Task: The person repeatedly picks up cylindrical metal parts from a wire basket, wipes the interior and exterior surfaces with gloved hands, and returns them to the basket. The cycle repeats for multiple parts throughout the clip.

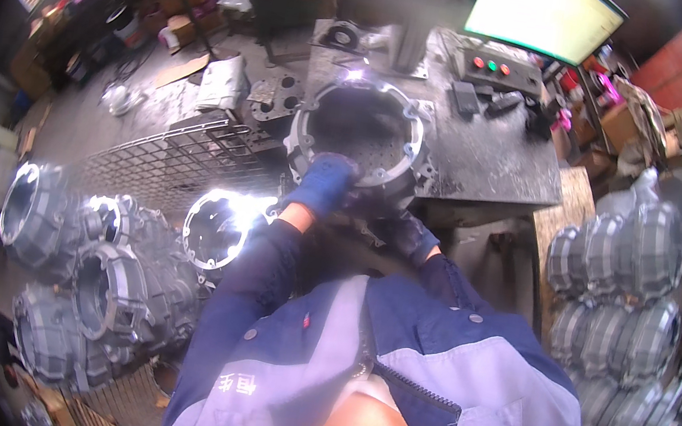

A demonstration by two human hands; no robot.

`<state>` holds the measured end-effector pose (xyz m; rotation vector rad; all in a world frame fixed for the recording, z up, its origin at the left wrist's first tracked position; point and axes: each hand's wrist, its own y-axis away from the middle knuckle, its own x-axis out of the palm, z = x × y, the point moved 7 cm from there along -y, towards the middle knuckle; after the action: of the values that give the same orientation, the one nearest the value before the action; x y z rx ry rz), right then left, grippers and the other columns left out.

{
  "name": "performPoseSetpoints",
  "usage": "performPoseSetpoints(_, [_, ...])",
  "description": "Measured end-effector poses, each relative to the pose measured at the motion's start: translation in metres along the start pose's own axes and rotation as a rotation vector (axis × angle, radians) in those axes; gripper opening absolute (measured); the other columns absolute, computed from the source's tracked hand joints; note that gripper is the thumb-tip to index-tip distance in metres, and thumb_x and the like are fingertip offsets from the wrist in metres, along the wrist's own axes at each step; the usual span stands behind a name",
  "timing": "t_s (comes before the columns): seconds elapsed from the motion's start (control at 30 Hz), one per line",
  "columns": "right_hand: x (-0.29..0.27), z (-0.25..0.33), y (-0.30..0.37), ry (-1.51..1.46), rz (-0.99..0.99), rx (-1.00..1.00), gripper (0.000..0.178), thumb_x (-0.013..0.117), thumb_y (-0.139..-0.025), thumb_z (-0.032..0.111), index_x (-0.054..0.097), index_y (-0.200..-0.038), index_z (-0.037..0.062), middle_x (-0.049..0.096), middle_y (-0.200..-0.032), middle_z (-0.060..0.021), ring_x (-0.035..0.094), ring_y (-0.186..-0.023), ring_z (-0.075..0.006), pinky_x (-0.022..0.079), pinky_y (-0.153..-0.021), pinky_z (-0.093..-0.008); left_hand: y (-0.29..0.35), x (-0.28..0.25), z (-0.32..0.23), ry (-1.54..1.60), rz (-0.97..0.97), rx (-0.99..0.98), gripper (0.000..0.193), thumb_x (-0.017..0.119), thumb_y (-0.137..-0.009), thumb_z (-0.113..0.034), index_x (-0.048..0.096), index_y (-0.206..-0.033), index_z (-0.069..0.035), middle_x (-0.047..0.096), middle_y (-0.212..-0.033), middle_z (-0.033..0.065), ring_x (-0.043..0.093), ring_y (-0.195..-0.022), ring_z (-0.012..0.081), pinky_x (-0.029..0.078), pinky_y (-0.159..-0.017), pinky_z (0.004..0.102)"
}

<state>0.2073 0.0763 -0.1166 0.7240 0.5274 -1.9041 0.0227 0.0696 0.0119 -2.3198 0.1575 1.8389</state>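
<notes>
A large grey cast-metal housing, round with a flanged rim and a hollow middle, stands at the near edge of a dusty metal workbench. My left hand, in a blue glove, grips the near rim of the housing. My right hand, in a dark glove, holds the housing's lower side, below the bench edge. Both sleeves are dark blue.
Several similar ribbed housings lie piled at the left, on and beside a wire-mesh rack. More housings are stacked at the right. A control box with coloured buttons and a bright monitor stand behind the bench.
</notes>
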Motion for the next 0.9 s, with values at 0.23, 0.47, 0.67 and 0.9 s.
performPoseSetpoints(0.23, [0.014, -0.045, -0.001, -0.297, 0.109, 0.037, 0.035, 0.048, -0.104, 0.020, 0.056, -0.134, 0.0037, 0.065, -0.124, -0.0134, 0.060, -0.115, -0.0222, 0.047, -0.102, -0.0345, 0.001, -0.012, -0.009, -0.003, -0.025, -0.131, 0.047, 0.080, -0.074, -0.038, 0.067, -0.110, -0.011, 0.070, -0.093, 0.0153, 0.068, -0.092, 0.0355, 0.051, -0.084, 0.0471])
performPoseSetpoints(0.47, [0.059, -0.087, 0.005, -1.594, 0.155, 0.382, 0.039, 0.043, -0.106, 0.027, 0.053, -0.137, 0.0045, 0.063, -0.126, -0.0108, 0.060, -0.116, -0.0200, 0.048, -0.100, -0.0349, -0.030, -0.005, -0.050, 0.014, 0.035, -0.336, 0.054, 0.078, -0.076, -0.046, 0.064, -0.111, -0.007, 0.071, -0.103, 0.0172, 0.068, -0.100, 0.0352, 0.051, -0.091, 0.0445])
performPoseSetpoints(0.67, [0.092, -0.133, 0.008, -1.341, 0.176, 0.033, 0.047, 0.042, -0.106, 0.034, 0.051, -0.140, 0.0040, 0.059, -0.133, -0.0114, 0.057, -0.126, -0.0182, 0.043, -0.110, -0.0351, -0.037, 0.016, -0.043, 0.165, 0.019, -0.537, 0.040, 0.081, -0.070, -0.038, 0.071, -0.096, -0.010, 0.072, -0.091, 0.0172, 0.070, -0.089, 0.0389, 0.055, -0.079, 0.0467])
performPoseSetpoints(0.9, [0.057, -0.096, -0.008, -0.487, 0.318, -0.078, 0.037, 0.046, -0.105, 0.026, 0.056, -0.132, 0.0033, 0.060, -0.127, -0.0104, 0.059, -0.122, -0.0193, 0.045, -0.108, -0.0352, -0.031, 0.008, -0.049, 0.194, -0.168, -0.491, 0.034, 0.078, -0.071, -0.034, 0.074, -0.095, -0.010, 0.072, -0.091, 0.0179, 0.069, -0.088, 0.0392, 0.054, -0.081, 0.0458])
